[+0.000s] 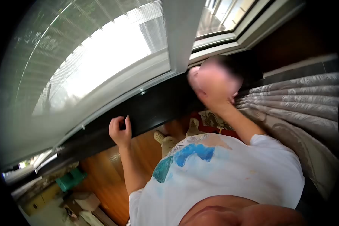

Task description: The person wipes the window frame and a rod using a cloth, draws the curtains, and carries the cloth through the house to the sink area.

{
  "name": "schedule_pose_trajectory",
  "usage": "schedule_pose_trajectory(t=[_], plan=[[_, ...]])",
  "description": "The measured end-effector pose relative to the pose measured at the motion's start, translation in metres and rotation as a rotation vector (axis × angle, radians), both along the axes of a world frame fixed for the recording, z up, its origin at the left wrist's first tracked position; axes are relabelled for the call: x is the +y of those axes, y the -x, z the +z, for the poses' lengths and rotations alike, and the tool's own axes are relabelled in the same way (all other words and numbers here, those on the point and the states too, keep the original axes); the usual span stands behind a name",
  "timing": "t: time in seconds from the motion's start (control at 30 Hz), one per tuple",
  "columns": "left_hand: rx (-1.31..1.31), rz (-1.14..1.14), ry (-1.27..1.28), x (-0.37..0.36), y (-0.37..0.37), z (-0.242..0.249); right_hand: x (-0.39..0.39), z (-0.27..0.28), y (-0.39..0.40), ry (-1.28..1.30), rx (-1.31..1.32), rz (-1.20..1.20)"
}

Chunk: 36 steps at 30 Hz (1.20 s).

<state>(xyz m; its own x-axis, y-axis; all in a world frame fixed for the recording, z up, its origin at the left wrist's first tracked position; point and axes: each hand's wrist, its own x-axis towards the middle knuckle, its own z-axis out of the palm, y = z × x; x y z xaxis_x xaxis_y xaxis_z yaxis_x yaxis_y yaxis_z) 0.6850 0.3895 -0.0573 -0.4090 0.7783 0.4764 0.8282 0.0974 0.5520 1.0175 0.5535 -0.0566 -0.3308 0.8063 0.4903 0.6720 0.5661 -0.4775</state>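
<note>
My right hand [214, 90] holds a pink cloth [214, 73] over the right end of the dark window sill [158, 101], close to the corner of the window frame. Part of the cloth is blurred, and the fingers are partly hidden by it. My left hand [120, 131] is raised near the front edge of the sill, with its fingers curled and the thumb apart from them. Nothing shows in it.
A window screen [139, 34] in a pale frame stands beyond the sill, and an open window sash [218, 41] is at the upper right. Grey patterned curtains [297, 98] hang at the right. A green stool [69, 179] stands on the wooden floor [105, 169] at the lower left.
</note>
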Motion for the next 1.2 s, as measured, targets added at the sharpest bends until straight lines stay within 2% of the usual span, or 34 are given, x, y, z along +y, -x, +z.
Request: schedule_pose_trajectory(t=[0.03,0.07,0.1,0.13,0.23,0.3,0.37,0.43,0.5,0.57,0.63,0.73,0.83,0.97,1.2], plan=[[-0.007,0.012,-0.002,0.001,-0.001,0.000,-0.012,-0.002,0.021,-0.072,-0.140,0.134],[-0.039,0.022,0.000,0.004,-0.006,0.006,-0.017,0.016,0.043,0.032,-0.096,0.192],[-0.046,0.031,-0.011,0.003,-0.005,0.005,-0.028,0.018,0.065,0.062,-0.198,0.313],[-0.028,0.042,-0.043,0.003,-0.006,0.005,-0.035,0.024,0.082,-0.009,-0.089,0.413],[-0.078,0.135,-0.179,0.009,-0.022,0.013,-0.048,0.021,0.107,-0.057,-0.102,0.549],[-0.184,0.127,-0.281,-0.003,-0.012,0.024,-0.055,0.041,0.118,-0.052,-0.136,0.463],[-0.408,0.162,-0.410,-0.018,-0.001,0.022,-0.057,0.054,0.127,-0.072,-0.250,0.402],[-0.385,0.219,-0.452,-0.058,0.008,0.024,-0.054,0.052,0.133,-0.141,-0.282,0.354],[-0.324,0.312,-0.471,-0.119,0.021,0.006,-0.046,0.044,0.138,-0.199,-0.271,0.312],[-0.503,0.474,-0.397,-0.211,0.032,-0.020,-0.059,0.058,0.148,-0.247,-0.263,0.257],[-0.652,0.670,-0.380,-0.311,0.033,-0.043,-0.067,0.062,0.160,-0.327,-0.259,0.332],[-0.674,1.050,-0.299,-0.446,0.013,-0.062,-0.125,0.075,0.217,-0.251,-0.197,0.594],[-0.714,1.290,-0.384,-0.526,-0.014,-0.070,-0.180,0.081,0.292,-0.353,-0.207,0.719],[-0.780,1.489,-0.405,-0.561,-0.030,-0.066,-0.211,0.067,0.397,-0.410,-0.160,0.813],[-0.782,1.433,-0.280,-0.548,-0.005,-0.068,-0.259,0.069,0.519,-0.435,-0.160,0.929]])
